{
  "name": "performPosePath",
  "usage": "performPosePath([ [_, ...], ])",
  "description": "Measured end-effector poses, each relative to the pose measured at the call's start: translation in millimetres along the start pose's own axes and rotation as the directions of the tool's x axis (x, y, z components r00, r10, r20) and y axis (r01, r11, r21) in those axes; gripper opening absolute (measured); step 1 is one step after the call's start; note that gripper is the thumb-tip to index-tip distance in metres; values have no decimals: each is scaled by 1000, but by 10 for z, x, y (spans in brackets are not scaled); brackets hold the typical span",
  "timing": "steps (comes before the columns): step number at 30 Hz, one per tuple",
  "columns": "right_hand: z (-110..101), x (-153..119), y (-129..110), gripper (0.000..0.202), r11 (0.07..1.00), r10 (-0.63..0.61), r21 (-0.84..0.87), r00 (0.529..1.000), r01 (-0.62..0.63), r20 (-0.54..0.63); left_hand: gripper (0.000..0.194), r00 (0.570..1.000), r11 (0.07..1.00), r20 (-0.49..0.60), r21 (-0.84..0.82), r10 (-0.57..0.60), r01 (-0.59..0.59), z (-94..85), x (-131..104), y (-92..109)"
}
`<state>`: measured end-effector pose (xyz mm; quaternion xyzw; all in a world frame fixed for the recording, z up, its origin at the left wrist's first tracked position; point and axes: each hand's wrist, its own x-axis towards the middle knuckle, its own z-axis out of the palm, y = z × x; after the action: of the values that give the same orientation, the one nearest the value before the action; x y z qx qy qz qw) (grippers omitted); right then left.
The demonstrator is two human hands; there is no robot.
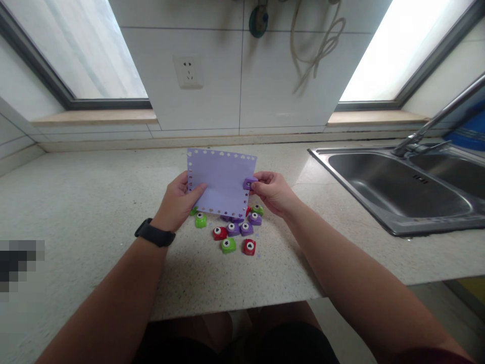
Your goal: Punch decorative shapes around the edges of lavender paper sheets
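A sheet of purple paper (223, 179) is held up over the counter, with small shapes punched along its edges. My left hand (180, 199) grips the paper's left side, thumb on the front and fingers behind. Pinched in my right hand (275, 192) is a purple craft punch (249, 183), which sits on the paper's right edge. Below the sheet lie several more punches: a green punch (228, 245), a red punch (249, 246), a purple punch (246, 229) and others. Some are partly hidden behind the paper's lower edge.
The speckled countertop (94, 202) spreads around the punches, its front edge close to my legs. To the right is a steel sink (397, 187) with a faucet (417, 139). A tiled wall with a power socket (188, 72) rises behind. Tiny paper bits lie near the punches.
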<state>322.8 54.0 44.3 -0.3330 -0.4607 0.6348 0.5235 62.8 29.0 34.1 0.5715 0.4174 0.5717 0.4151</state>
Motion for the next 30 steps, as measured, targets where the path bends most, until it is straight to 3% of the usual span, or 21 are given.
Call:
performPosePath([
  [14,30,-35,-97,32,999,18,-46,998,-15,55,48,1000,1000,-27,17,11,-10,-13,11,5],
  [30,70,-26,-55,27,994,-2,-108,999,-3,-44,50,1000,1000,-9,14,7,-7,0,-4,8],
])
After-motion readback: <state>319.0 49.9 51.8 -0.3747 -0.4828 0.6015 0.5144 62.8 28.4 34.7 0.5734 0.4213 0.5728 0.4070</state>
